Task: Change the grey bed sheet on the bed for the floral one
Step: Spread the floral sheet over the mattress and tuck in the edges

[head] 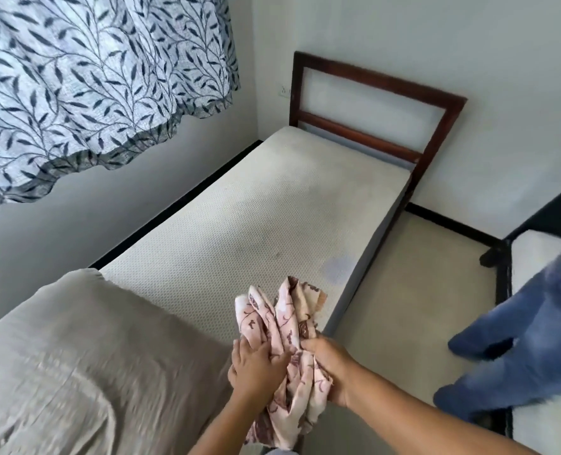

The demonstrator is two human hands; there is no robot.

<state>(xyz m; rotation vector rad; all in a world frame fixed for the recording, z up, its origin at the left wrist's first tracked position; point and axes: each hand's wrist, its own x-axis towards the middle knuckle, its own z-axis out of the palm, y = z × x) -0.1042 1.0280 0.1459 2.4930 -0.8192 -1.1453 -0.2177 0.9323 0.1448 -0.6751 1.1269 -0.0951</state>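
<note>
Progress entry. Most of the mattress (256, 224) is bare, its cream dimpled top exposed from the wooden headboard (371, 93) down to the near end. I judge the stripping step largely done but not finished: the grey bed sheet (75, 356) lies in a rumpled heap over the near left part of the bed and is not yet off it. Spreading the replacement has not begun.

The floral sheet (292, 316) is a bunched, twisted bundle at the near right edge of the mattress, just beside the grey heap. It is pale pink with a dark red-brown vine print. The upper folds rest on the mattress and the lower end hangs down between my forearms. No corner or hem is plainly identifiable.

Hands: my left hand (256, 366) lies against the left side of the bundle, fingers wrapped onto the cloth. My right hand (330, 366) grips a gathered fold from the right, fingers curled tight. Both are occupied with the floral sheet.

Remaining, by my estimate: clear the grey sheet, shake the floral one open, spread and tuck it.

Also noted: a bluish mark (336, 269) on the mattress near its right edge, and another person's jeans-clad legs (519, 323) standing on the floor well to the right.
</note>
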